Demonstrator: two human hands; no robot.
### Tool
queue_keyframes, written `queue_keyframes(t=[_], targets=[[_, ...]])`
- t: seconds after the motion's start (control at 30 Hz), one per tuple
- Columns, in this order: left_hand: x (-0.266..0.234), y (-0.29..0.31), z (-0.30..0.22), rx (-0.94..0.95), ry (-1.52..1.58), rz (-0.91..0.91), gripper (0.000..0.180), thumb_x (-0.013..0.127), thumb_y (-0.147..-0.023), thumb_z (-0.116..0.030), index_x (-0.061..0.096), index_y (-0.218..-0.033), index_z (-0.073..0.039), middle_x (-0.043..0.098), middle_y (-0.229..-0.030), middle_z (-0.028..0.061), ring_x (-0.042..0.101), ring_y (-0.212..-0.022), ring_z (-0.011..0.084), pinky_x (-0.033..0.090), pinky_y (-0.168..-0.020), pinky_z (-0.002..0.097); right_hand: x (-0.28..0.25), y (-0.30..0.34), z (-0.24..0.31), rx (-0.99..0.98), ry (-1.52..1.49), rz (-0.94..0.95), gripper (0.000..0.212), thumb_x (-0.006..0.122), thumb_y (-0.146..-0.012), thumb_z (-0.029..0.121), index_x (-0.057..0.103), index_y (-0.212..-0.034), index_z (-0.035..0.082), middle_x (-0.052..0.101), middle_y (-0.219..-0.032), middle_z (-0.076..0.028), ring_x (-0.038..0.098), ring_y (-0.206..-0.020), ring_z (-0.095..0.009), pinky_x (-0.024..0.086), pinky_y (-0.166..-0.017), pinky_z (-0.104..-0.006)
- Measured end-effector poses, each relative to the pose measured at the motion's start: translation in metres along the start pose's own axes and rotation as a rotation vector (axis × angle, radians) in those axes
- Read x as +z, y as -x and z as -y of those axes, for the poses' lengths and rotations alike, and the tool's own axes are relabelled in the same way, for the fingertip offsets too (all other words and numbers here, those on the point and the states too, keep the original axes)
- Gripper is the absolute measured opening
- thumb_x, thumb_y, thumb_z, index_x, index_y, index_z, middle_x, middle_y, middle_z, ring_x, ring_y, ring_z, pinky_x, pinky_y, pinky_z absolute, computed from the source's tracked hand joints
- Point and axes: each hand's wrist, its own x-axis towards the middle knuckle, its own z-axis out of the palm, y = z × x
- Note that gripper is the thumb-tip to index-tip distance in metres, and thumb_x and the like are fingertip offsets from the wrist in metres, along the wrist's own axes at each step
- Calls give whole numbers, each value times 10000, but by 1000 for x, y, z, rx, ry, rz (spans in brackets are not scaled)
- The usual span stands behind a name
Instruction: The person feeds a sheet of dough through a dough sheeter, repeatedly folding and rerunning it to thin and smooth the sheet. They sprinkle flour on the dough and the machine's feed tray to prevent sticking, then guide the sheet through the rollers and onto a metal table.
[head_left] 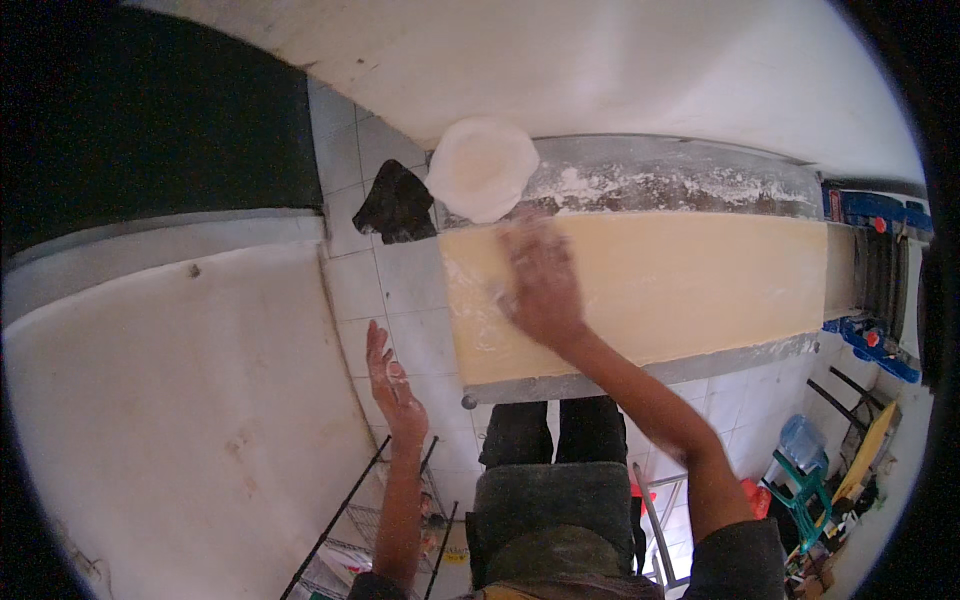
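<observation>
A long pale-yellow sheet that looks like rolled dough lies along a grey table, its left end dusted with white powder. Over that left end is my right hand, smeared by motion, with its fingers stretched out and thumb apart; I see nothing in it. Whether it touches the sheet, I cannot tell. Just beyond its fingertips, a round white container of flour-like powder stands at the table's far left corner. My left hand is raised off the table's left side, whitened with powder, open and holding nothing.
Loose white powder covers the table's far strip. A machine with blue parts adjoins the right end. Beyond the left end lies a black cloth-like thing near the wall. A wire rack is at lower left, a green stool at lower right.
</observation>
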Motion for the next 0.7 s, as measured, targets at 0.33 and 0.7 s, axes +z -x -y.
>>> queue_keyframes(t=[0.33, 0.7], targets=[[70, -10, -44, 220, -104, 337, 760, 398, -1032, -599, 413, -1509, -8, 303, -1613, 254, 268, -1510, 399, 198, -1215, 548, 61, 31, 70, -98, -364, -88, 681, 615, -929, 322, 421, -1549, 119, 265, -1647, -219, 196, -1539, -421, 137, -1254, -540], [112, -51, -23, 430, -961, 415, 758, 524, -1009, -413, 231, -1614, -63, 131, -1707, 147, 98, -1578, 337, 14, -1236, 607, -35, 18, -120, 388, 150, -499, 768, 561, -966, 295, 237, -1600, 8, 222, -1665, -226, 179, -1537, -442, 114, -1236, -594]])
